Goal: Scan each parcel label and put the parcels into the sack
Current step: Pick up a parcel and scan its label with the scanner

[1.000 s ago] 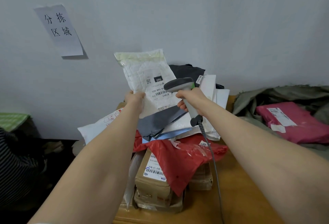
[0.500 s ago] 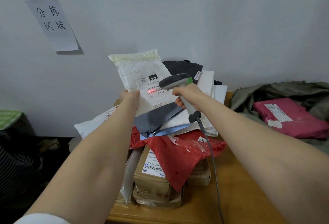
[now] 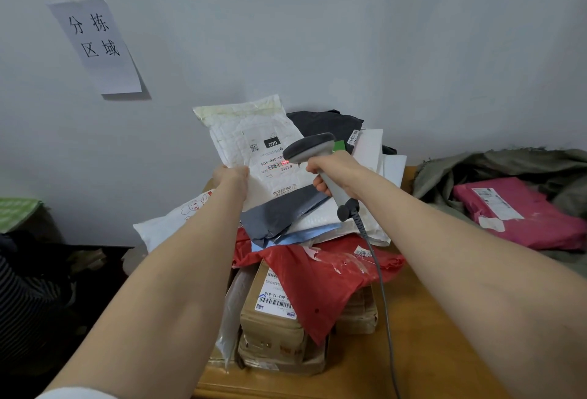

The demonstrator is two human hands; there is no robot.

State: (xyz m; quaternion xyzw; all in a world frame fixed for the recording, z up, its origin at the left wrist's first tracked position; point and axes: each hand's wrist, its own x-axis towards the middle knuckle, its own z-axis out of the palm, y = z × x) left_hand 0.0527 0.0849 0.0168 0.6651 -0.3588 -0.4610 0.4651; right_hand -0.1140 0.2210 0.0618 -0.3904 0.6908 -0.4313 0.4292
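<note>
Change: the red scan line, absent a second ago, now lies on the barcode. The parcel and scanner have barely shifted.
Left grip [image 3: 233,176]: fingers curled round the lower left edge of the white parcel [image 3: 232,132], holding it up at frame centre above the pile with its printed face toward the camera.
Label [image 3: 273,163]: reads upside down from here. The red line sits at the right end of its barcode, just beside the scanner's nose.
Scanner [image 3: 309,148]: head aimed left at the label, with its cable trailing down across the tabletop [image 3: 425,354].
Right grip [image 3: 332,173]: wrapped round the scanner handle. The trigger finger is hidden.
Pile [image 3: 317,281]: lower centre. A red bag, brown boxes, and grey and white mailers are stacked on the tabletop, still outside the sack.
Sack [image 3: 495,167]: olive, slumped open at the right edge of the frame, with one pink parcel [image 3: 524,211] lying in it.
Done: apparently one parcel bagged, and the white one is mid-scan.
Left: carry the white parcel right into the sack, then scan and bag the whole pile, which looks like most of the job.
</note>
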